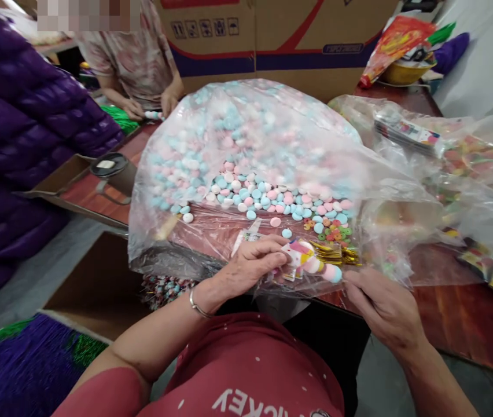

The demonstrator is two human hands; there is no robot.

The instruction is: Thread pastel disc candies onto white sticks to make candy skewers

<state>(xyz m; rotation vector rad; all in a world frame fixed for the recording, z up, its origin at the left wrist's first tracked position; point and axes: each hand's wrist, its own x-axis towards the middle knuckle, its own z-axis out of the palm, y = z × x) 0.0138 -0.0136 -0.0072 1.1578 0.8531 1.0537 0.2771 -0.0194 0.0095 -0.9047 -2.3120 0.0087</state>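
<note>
My left hand (253, 263) pinches a small clear packet (302, 260) printed with a unicorn and holding pink and blue candies. My right hand (381, 307) is closed at the packet's right end, near a blue candy; its fingertips are partly hidden. Both hands work at the near edge of the red-brown table (467, 313). Right behind them lies a large clear plastic bag (250, 150) full of pink, blue and white round candies. Small coloured ring candies (335, 231) and gold twist ties (337, 253) lie beside the packet.
Another person in a patterned shirt (138, 58) works across the table with both hands down. Big cardboard boxes (281, 40) stand behind. More plastic bags of sweets (467, 156) lie at right. A dark cup (111, 171) sits at left, beside purple quilted fabric (25, 116).
</note>
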